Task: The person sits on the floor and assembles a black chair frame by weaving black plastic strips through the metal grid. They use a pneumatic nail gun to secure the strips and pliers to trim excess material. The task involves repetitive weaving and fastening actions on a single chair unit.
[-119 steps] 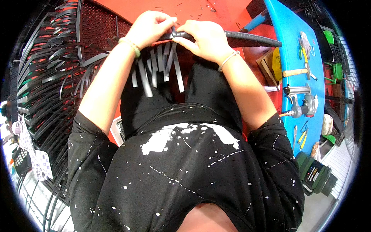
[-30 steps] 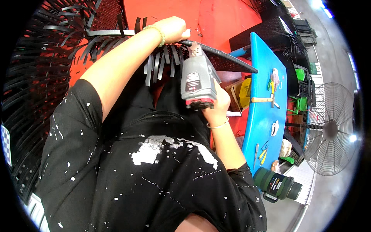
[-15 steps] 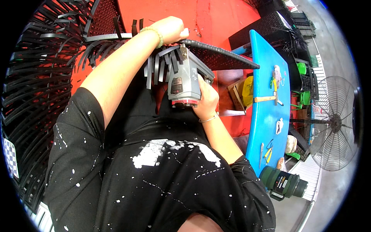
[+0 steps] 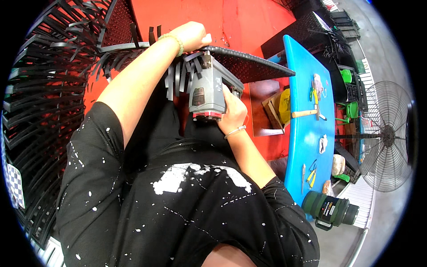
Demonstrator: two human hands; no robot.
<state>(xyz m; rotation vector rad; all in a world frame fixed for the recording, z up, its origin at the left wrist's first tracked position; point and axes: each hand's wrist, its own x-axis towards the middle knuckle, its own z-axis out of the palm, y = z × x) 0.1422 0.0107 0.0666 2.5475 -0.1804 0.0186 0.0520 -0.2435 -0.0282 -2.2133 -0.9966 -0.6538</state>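
Observation:
A grey pneumatic staple gun (image 4: 207, 91) with a red-trimmed end is gripped by my right hand (image 4: 234, 109), whose fingers wrap round its handle. Its nose end rests against or close to the rolled edge of a black woven panel (image 4: 255, 66); the exact contact is hidden. Loose black flat strips (image 4: 178, 80) hang beside the gun and partly cover its nose. My left hand (image 4: 192, 36) is closed in a fist at the panel's near-left edge, by the strips. What lies inside those fingers does not show.
At right, a blue table (image 4: 307, 133) carries a hammer (image 4: 307, 114), pliers (image 4: 312, 178) and other tools. A green-black canister (image 4: 329, 209) sits at its near end. Beyond stands a caged fan (image 4: 387, 135). Black strip-covered frames (image 4: 40, 129) crowd the left, above red flooring (image 4: 200, 18).
The staple gun and my right hand have shifted slightly left. My left hand and the panel edge have also moved a little left, while the view itself has turned slightly.

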